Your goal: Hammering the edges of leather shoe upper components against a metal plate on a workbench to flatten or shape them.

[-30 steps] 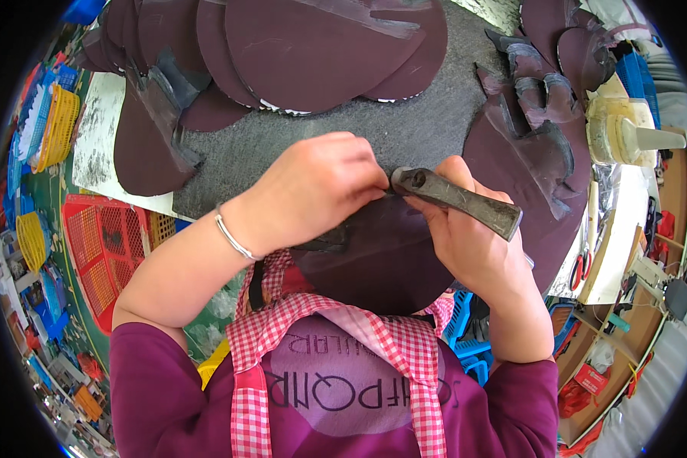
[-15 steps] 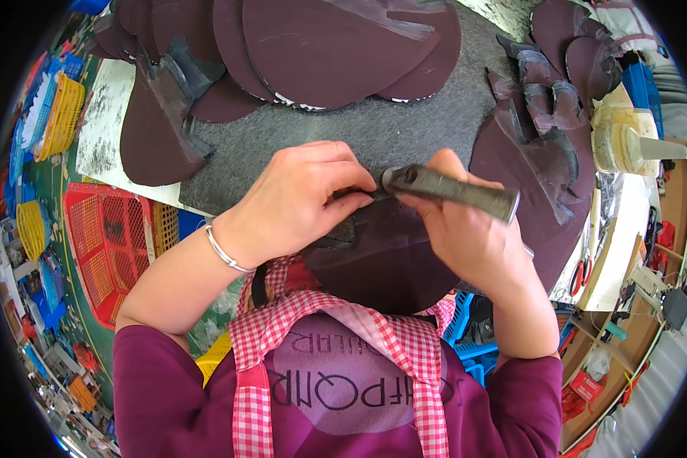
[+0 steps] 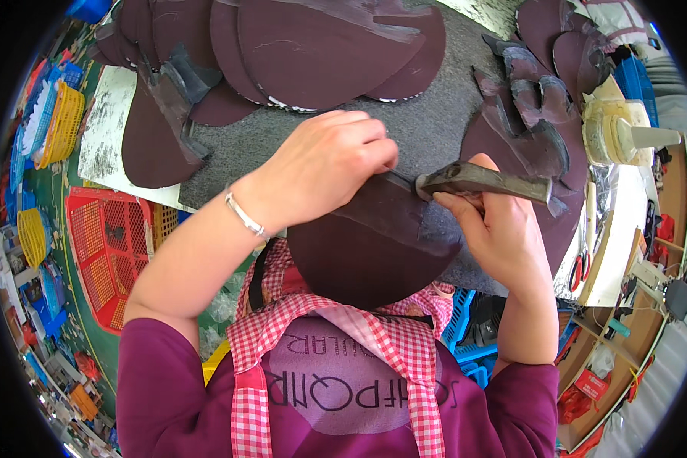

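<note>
A dark maroon leather-like piece [image 3: 351,259] with a rounded lower edge lies at the near side of the work surface, close to my apron. My left hand [image 3: 336,164], with a silver bangle at the wrist, is closed at the piece's upper edge; its fingertips are partly hidden under the hand. In my right hand [image 3: 504,237] is a dark metal hammer [image 3: 488,182], its round face down by the piece's upper edge, just right of my left fingers. A greyish, roughened strip runs along that edge.
Stacked maroon pieces [image 3: 328,53] lie at the far side, more pieces [image 3: 511,145] at the right. A cream container with a spout [image 3: 618,130] and red-handled scissors [image 3: 580,271] are on the right. A red basket [image 3: 107,252] stands at the left, a blue crate [image 3: 466,343] below the table.
The flap by my left fingers now lies folded down along the edge. My left hand has shifted up and right. The hammer has moved right, and the piece has turned slightly.
</note>
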